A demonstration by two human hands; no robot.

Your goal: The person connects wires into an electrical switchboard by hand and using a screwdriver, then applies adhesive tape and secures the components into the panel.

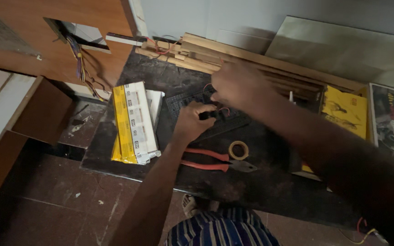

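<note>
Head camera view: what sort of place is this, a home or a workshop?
Probably a room under electrical fit-out, with a makeshift work spot on the floor. Loose coloured wires hang from a cutout in a wooden panel, red-handled pliers and a tape roll lie on a dark slab.

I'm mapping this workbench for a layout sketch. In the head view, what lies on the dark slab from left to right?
Yellow-and-white pack → left hand on a small black part → red-handled pliers → tape roll → yellow box → black-and-white box.
</note>
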